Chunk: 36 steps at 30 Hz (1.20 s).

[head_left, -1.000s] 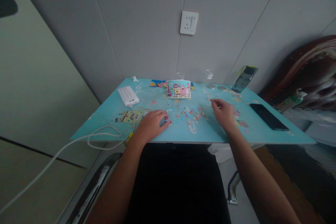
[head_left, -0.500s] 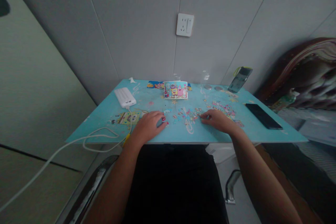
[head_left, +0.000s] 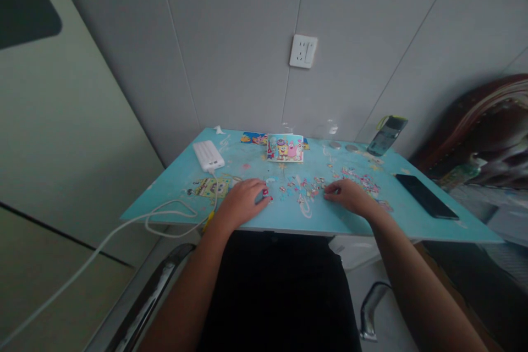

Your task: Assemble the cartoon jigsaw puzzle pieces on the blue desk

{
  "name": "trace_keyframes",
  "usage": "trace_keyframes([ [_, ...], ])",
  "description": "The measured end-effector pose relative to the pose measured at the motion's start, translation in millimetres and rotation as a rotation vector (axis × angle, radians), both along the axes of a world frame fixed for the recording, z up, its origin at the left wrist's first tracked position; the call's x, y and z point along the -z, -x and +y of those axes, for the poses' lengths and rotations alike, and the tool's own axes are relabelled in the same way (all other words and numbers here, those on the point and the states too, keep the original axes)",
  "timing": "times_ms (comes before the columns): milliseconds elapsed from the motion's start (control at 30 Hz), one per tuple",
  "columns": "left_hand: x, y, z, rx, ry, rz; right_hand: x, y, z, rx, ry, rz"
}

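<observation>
My left hand [head_left: 246, 202] rests on the light blue table [head_left: 243, 224], thumb and fingers apart. Small red puzzle pieces [head_left: 265, 192] lie at its fingertips. On the other side, my right hand [head_left: 350, 196] is in a pinch at the edge of the loose puzzle pieces [head_left: 305, 187]. Whatever lies between its thumb and finger is too small to make out. More pink and mixed pieces [head_left: 367, 182] spread behind the right hand. A picture card [head_left: 285, 148] with cartoon figures leans upright beyond the pieces.
A white power bank [head_left: 208, 155] with a white cable [head_left: 124, 224] lies left, near a yellow cartoon sheet [head_left: 205, 187]. To the right are a black phone [head_left: 424, 196] and a tilted water bottle [head_left: 386, 136]. A socket [head_left: 303, 51] is on the wall.
The camera view has shifted, so the whole scene sits lower and farther right. Relative to the table, both hands stay in nearly the same places.
</observation>
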State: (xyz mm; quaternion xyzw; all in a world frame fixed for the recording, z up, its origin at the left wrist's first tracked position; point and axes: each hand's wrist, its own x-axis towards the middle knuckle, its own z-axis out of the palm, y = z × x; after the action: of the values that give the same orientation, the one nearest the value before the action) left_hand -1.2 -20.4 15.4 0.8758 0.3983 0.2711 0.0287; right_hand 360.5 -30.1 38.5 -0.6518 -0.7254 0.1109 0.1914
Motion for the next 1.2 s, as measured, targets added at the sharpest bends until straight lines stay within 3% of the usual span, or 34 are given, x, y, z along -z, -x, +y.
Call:
trace_keyframes([
  [167, 0.7, 0.1, -0.6, -0.008, 0.002, -0.003, -13.8, 8.5, -6.0, -0.015, -0.009, 0.048],
  [300, 0.5, 1.0, -1.8, -0.016, 0.008, 0.018, -22.6, 38.1, -14.3, -0.109, -0.014, 0.173],
  [467, 0.1, 0.9, -2.2, -0.021, -0.003, 0.032, -11.7, 86.7, -14.4, -0.236, -0.004, 0.337],
  [633, 0.5, -0.1, -1.2, -0.015, -0.004, 0.034, 4.2, 122.4, -8.5, -0.263, 0.056, 0.525],
  [867, 0.4, -0.6, -2.5, -0.016, -0.012, 0.013, 7.4, 139.5, -12.8, -0.304, -0.094, 0.307],
  [1200, -1.7, 0.2, -4.1, -0.019, 0.0, 0.011, 9.9, 135.3, -15.8, -0.485, -0.091, 0.223],
])
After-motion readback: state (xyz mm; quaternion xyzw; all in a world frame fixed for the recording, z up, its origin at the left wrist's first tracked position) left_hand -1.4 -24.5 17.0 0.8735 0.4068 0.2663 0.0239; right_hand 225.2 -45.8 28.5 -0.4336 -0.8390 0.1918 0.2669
